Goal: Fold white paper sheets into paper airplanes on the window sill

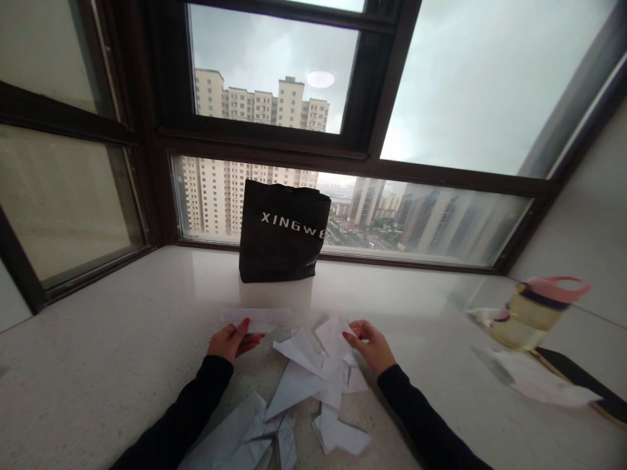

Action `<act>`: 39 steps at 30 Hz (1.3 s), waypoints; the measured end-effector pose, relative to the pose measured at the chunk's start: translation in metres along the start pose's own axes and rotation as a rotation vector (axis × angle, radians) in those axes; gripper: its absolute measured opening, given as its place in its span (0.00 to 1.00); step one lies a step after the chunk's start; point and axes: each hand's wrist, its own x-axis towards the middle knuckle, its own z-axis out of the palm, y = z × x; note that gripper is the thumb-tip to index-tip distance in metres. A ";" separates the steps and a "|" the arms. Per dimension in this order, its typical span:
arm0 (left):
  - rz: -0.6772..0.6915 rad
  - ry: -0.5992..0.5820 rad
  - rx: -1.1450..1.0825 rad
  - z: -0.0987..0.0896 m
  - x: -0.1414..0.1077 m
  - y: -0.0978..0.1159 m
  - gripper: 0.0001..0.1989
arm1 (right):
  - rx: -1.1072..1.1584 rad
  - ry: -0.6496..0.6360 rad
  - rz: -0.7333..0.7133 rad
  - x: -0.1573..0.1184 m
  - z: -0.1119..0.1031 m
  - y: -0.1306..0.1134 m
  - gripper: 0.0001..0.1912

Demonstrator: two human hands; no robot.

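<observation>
My left hand (236, 341) pinches the left part of a folded white paper strip (264, 317), held above the pale speckled counter. On the right, my right hand (367, 341) has its thumb and fingers closed on the edge of a white paper piece (336, 335). Between and below the hands lies a loose pile of folded white papers (298, 385), overlapping one another. More folded sheets (235, 424) lie nearer to me, beside my left sleeve.
A black bag (284, 235) with white lettering stands on the counter (147, 352) against the window. At the right are a yellowish bottle (533, 316) with a pink lid, a white crumpled packet (539, 378) and a dark flat object (578, 378).
</observation>
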 end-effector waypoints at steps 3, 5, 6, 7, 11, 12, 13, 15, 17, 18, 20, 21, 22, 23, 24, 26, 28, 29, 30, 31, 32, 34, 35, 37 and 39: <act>0.002 0.004 0.000 0.000 0.000 0.000 0.05 | 0.160 0.007 -0.002 0.001 -0.004 -0.005 0.16; 0.002 0.008 0.001 0.000 0.000 0.000 0.05 | 0.245 0.025 0.003 0.001 -0.005 -0.009 0.18; 0.002 0.010 0.001 0.000 0.000 0.000 0.05 | 0.280 0.037 0.007 0.001 -0.006 -0.010 0.19; 0.002 0.011 0.001 0.000 0.000 0.000 0.05 | 0.309 0.051 0.011 0.001 -0.006 -0.012 0.19; 0.004 0.018 0.003 0.001 0.000 0.000 0.05 | 0.380 0.100 0.027 0.002 -0.011 -0.014 0.19; 0.004 0.019 0.003 0.001 0.000 0.000 0.05 | 0.388 0.106 0.031 0.002 -0.011 -0.015 0.19; 0.005 0.021 0.003 0.001 0.000 0.000 0.05 | 0.392 0.107 0.033 0.002 -0.011 -0.016 0.19; 0.006 0.025 0.006 0.001 0.000 0.000 0.04 | 0.394 0.084 0.030 0.000 -0.009 -0.020 0.19; 0.006 0.028 0.009 0.001 -0.001 0.000 0.04 | 0.384 0.025 0.016 -0.005 -0.004 -0.026 0.19; 0.005 0.030 0.011 0.002 -0.001 0.000 0.04 | 0.374 -0.016 0.006 -0.008 0.000 -0.030 0.19; 0.004 0.032 0.014 0.002 -0.001 0.000 0.04 | 0.361 -0.091 -0.011 -0.013 0.006 -0.035 0.20; 0.004 0.033 0.015 0.002 -0.001 0.000 0.04 | 0.318 -0.120 -0.021 -0.016 0.008 -0.037 0.20; 0.003 0.034 0.017 0.002 -0.001 0.000 0.05 | 0.235 -0.143 -0.034 -0.017 0.009 -0.037 0.21; 0.002 0.034 0.018 0.002 0.000 0.000 0.05 | 0.125 -0.160 -0.046 -0.018 0.008 -0.036 0.21; 0.001 0.035 0.019 0.002 0.000 0.000 0.05 | 0.001 -0.173 -0.056 -0.018 0.007 -0.035 0.21; 0.000 0.034 0.020 0.002 0.000 0.000 0.05 | -0.225 -0.191 -0.062 -0.016 0.001 -0.029 0.20; 0.001 0.032 0.019 0.002 0.000 0.000 0.04 | -0.330 -0.202 -0.045 -0.015 -0.005 -0.024 0.19; 0.002 0.031 0.018 0.002 0.000 0.000 0.04 | -0.373 -0.212 -0.037 -0.015 -0.007 -0.022 0.19; 0.003 0.031 0.016 0.002 -0.001 0.000 0.04 | -0.414 -0.226 -0.033 -0.015 -0.008 -0.021 0.20; 0.004 0.032 0.016 0.002 -0.001 0.000 0.04 | -0.446 -0.246 -0.032 -0.016 -0.008 -0.022 0.21; 0.005 0.032 0.016 0.002 -0.001 0.000 0.04 | -0.471 -0.268 -0.033 -0.018 -0.008 -0.022 0.22; 0.005 0.033 0.018 0.003 -0.001 0.000 0.04 | -0.505 -0.304 -0.038 -0.021 -0.004 -0.025 0.22; 0.005 0.034 0.020 0.003 -0.001 0.000 0.04 | -0.517 -0.316 -0.039 -0.022 -0.002 -0.026 0.22; 0.006 0.035 0.023 0.003 -0.001 0.000 0.05 | -0.531 -0.325 -0.037 -0.024 0.002 -0.028 0.21; 0.007 0.035 0.026 0.003 -0.001 0.000 0.05 | -0.530 -0.320 -0.032 -0.024 0.004 -0.028 0.19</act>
